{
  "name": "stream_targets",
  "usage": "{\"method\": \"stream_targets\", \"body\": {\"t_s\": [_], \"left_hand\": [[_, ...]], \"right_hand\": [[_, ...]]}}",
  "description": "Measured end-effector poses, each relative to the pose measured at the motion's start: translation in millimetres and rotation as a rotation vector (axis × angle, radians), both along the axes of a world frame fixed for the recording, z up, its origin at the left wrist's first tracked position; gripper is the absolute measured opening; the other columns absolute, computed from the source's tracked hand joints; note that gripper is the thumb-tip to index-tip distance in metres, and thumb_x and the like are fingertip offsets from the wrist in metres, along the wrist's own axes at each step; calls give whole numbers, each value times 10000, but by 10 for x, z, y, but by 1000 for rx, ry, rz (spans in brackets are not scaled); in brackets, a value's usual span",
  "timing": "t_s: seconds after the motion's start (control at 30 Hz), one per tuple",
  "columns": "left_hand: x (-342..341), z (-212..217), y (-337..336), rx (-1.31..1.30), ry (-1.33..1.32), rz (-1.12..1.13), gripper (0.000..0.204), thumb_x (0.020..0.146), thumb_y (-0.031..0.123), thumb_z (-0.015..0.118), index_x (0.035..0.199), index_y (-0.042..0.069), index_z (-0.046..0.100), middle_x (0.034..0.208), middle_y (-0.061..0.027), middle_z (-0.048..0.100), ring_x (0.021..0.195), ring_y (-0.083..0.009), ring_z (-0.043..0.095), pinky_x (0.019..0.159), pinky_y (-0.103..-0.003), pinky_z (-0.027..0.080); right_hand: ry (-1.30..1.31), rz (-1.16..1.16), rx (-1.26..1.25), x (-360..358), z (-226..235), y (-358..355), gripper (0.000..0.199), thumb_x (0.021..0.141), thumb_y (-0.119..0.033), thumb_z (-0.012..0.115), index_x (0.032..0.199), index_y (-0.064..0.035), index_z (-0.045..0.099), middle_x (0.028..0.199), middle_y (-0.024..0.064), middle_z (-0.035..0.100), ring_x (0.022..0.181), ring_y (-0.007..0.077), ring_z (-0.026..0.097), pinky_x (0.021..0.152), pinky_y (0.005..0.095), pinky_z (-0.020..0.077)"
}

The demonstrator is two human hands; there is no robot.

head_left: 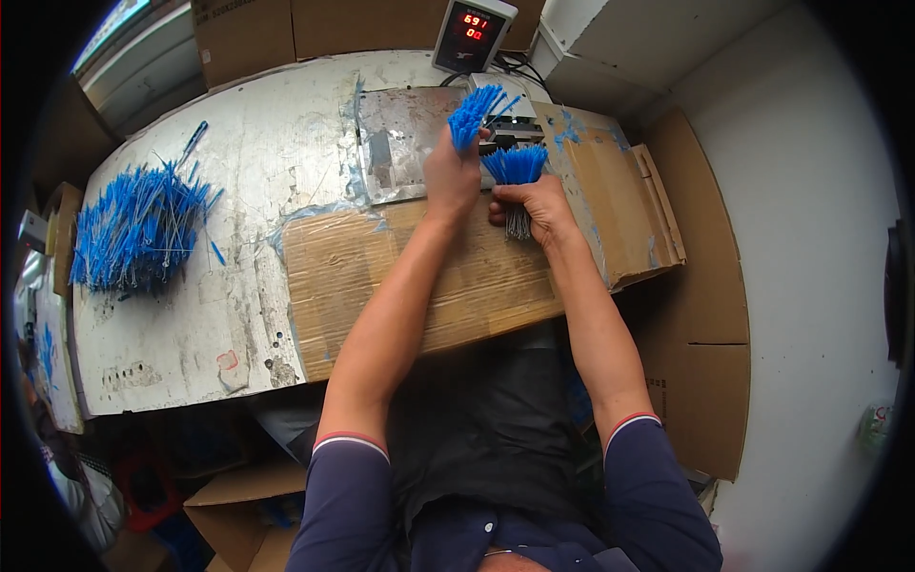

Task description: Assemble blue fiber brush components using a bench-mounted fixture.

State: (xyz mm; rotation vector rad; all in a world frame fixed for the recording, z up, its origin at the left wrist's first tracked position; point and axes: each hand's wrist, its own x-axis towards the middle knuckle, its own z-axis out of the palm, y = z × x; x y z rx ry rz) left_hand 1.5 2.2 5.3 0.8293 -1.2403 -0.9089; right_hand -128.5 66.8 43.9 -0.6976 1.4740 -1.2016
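Note:
My left hand (452,179) is closed around a bundle of thin blue-bristled wire brushes (474,112), their blue ends fanning out above the fist at a tilt. Lower and to the right, my right hand (543,204) grips a second bundle of the same brushes (516,164). Its blue ends point away from me, and the bare wire stems (518,224) stick out below the fingers. Both bundles are held over the far part of the cardboard, close to a small machine (515,124) that my left hand partly hides.
A large heap of blue brushes (143,229) lies on the worn white table (238,296) at the left. Taped cardboard (381,286) covers the near edge, beside a metal plate (405,119). A counter with red digits (472,36) stands behind; a white wall (820,219) bounds the right.

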Motion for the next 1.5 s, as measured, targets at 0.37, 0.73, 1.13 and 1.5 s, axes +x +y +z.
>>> {"method": "stream_targets", "body": {"t_s": [0.37,0.73,1.13,1.5], "left_hand": [[3,-68,-31,-211,-174,-24,201,907,60,625,1108,56,633,988,-179,682,919,-407,661,771,-431,522],[-26,-82,10,-147,-210,-81,169,920,71,616,1087,45,625,1006,-195,655,945,-420,631,788,-450,501],[51,-14,-74,270,142,-196,120,1007,101,597,1091,26,637,699,-3,577,557,-74,525,509,-239,457],[-72,-74,4,256,150,-357,115,971,87,604,1060,15,611,699,-28,595,564,-102,567,518,-273,476]], "right_hand": [[-82,60,-58,-56,-91,19,181,821,62,722,968,14,627,797,130,676,633,259,700,560,414,632],[-246,-151,-140,7,-222,60,182,823,87,710,980,49,625,853,151,686,720,301,720,650,462,644],[-198,-365,-358,-223,-125,164,121,809,-6,761,893,-7,674,780,78,684,636,185,663,597,334,585],[169,-7,-318,-127,-126,122,192,786,-13,802,944,2,694,832,61,700,691,142,656,551,266,512]]}}
